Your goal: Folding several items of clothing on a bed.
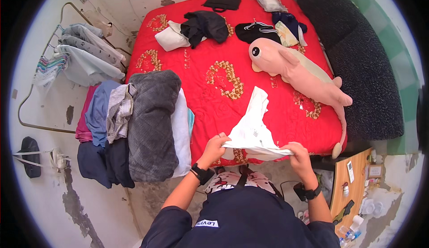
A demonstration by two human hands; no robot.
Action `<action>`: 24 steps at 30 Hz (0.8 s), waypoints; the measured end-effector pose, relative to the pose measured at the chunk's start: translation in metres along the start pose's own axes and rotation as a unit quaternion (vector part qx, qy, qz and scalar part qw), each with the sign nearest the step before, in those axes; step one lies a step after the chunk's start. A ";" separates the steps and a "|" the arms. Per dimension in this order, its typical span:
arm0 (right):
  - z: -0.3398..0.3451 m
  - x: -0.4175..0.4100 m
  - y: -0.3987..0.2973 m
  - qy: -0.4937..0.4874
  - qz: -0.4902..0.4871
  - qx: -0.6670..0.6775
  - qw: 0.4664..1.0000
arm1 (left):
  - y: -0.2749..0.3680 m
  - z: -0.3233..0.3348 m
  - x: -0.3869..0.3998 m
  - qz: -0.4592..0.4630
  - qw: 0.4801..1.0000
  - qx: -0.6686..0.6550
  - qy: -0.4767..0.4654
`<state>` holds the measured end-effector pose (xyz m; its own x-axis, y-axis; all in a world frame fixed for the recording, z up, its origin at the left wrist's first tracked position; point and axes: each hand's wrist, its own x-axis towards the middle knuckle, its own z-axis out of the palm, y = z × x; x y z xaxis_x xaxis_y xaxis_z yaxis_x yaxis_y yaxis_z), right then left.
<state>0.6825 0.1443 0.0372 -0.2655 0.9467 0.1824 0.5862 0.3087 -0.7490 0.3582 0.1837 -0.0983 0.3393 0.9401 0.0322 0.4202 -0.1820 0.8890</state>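
Note:
A white garment (251, 127), likely a shirt with a small dark print, is stretched between my hands at the near edge of the bed. My left hand (216, 147) pinches its left corner. At the opposite corner, my right hand (298, 155) grips the same edge. Beyond my hands the cloth narrows and lies on the red bedspread (214, 107). Part of the fabric hangs below the gripped edge. Both wrists wear black bands.
A pink plush toy (298, 70) lies to the right. Folded blankets and clothes, with a grey blanket (150, 124) among them, are piled at left. Black clothing (207, 26) and a black bag (222, 3) lie farther back. A wooden table (348, 181) stands right; a clothes rack (25, 103) stands left.

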 end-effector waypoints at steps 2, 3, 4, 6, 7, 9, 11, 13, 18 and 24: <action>-0.003 0.005 0.012 0.059 0.040 0.005 0.997 | 0.023 -0.021 0.011 0.011 0.999 0.031 0.018; -0.005 0.015 0.018 0.060 0.034 0.006 0.998 | 0.035 -0.035 0.020 0.025 0.997 0.061 0.034; -0.006 0.025 0.024 0.066 0.072 0.032 0.995 | 0.045 -0.047 0.027 0.029 0.998 0.042 0.043; 0.001 0.048 0.038 0.096 0.064 0.054 0.992 | 0.058 -0.071 0.035 0.039 0.996 0.052 0.061; 0.007 0.058 0.047 0.095 0.057 0.056 0.992 | 0.063 -0.082 0.040 0.049 0.994 0.059 0.074; 0.020 0.074 0.061 0.086 0.124 0.191 0.970 | 0.072 -0.102 0.040 0.071 0.992 0.058 0.081; 0.025 0.087 0.058 0.071 0.147 0.236 0.958 | 0.087 -0.121 0.035 -0.044 0.998 0.010 -0.042; 0.031 0.094 0.065 0.149 -0.001 0.129 0.980 | 0.093 -0.123 0.022 0.023 1.000 0.016 -0.008; 0.026 0.062 0.082 -0.021 0.246 0.293 0.924 | 0.094 -0.118 0.002 -0.035 0.984 0.001 -0.176; 0.024 0.107 0.109 -0.188 0.214 0.232 0.930 | 0.042 -0.111 0.025 -0.160 0.985 -0.051 -0.039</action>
<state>0.6995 0.2771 -0.0400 -0.3840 0.8475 -0.3665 0.3290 -0.2453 -0.9119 0.2911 0.2319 -0.0099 0.2688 0.9191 -0.2880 0.4299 0.1531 0.8898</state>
